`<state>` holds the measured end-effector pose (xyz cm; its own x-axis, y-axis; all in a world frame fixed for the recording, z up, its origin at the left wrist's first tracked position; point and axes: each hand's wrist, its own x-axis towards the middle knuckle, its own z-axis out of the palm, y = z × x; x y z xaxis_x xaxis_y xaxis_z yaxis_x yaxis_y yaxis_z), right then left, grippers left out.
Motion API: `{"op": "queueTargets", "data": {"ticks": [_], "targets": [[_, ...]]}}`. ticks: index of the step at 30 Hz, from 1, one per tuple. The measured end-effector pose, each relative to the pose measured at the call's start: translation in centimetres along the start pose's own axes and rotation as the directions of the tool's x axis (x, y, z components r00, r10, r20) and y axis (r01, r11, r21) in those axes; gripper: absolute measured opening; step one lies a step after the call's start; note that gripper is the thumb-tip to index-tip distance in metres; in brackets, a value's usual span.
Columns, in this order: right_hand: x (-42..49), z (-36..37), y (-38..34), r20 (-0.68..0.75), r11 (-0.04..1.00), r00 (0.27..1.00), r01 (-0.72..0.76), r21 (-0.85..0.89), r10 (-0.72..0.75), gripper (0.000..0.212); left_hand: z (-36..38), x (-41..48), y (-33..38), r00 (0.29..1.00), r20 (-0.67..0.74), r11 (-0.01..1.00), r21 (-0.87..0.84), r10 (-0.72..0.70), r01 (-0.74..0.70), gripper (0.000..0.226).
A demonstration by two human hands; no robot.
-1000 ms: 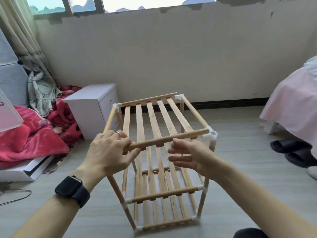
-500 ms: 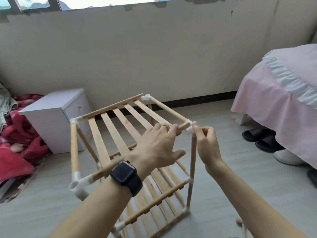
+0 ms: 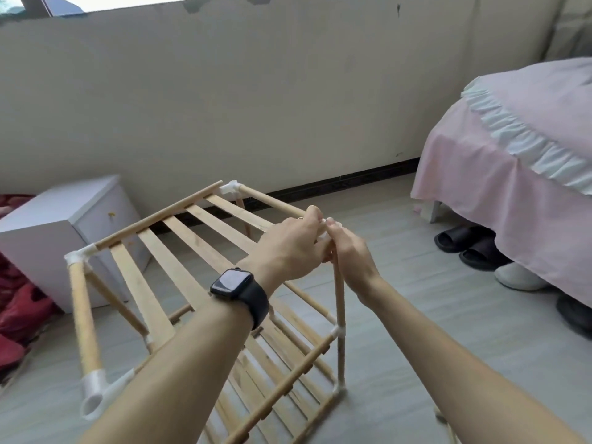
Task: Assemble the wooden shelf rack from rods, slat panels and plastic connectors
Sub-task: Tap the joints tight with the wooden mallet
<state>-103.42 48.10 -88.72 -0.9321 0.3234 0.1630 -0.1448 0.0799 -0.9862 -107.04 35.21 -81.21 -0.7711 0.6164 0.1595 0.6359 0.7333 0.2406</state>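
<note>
**Rack (image 3: 157,283) nearing completion.** It is standing on the floor (image 3: 416,331) directly under both hands. Its top panel (image 3: 189,251) is spreading away to the left of the grip, and the lower panels (image 3: 298,328) are showing beneath it. Rods and white connectors are joining every corner that can be seen. What is left appears to be seating the top corner under the hands, where the connector is lying almost wholly hidden. A second connector (image 3: 96,389), well to the lower left of the grip, is showing an open socket; whether it is awaiting another rod cannot be told. The left hand (image 3: 288,248) is curling its fingers over the corner from the left, gripping the rack there. The right hand (image 3: 349,254) is meeting it from the right, fingertips drawn together in a pinch at the head of the post (image 3: 339,299), which is dropping straight down from the grip. The two hands are touching. A watch (image 3: 238,290) is sitting on the left wrist just behind the grip, and a bed (image 3: 512,155) is lying well to its right.
</note>
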Motion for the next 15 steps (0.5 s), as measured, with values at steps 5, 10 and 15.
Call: {"op": "queueTargets", "data": {"ticks": [5, 10, 15], "targets": [[0.3, 0.6, 0.6, -0.122, 0.992, 0.993, 0.015, 0.127, 0.0, 0.052, 0.8, -1.4, -1.0, 0.982, -0.148, 0.977, 0.198, 0.114, -0.084, 0.04], [0.2, 0.4, 1.1, -0.112, 0.992, 0.994, 0.009, 0.128, 0.005, 0.054, 0.9, -1.4, -0.6, 0.978, -0.132, 0.966, 0.224, 0.158, -0.126, 0.04], [-0.2, 0.0, 0.8, -0.032, 0.995, 0.999, 0.0, 0.097, 0.003, 0.058, 1.1, -2.1, -0.4, 0.964, -0.169, 0.952, 0.263, 0.204, -0.155, 0.041]]}}
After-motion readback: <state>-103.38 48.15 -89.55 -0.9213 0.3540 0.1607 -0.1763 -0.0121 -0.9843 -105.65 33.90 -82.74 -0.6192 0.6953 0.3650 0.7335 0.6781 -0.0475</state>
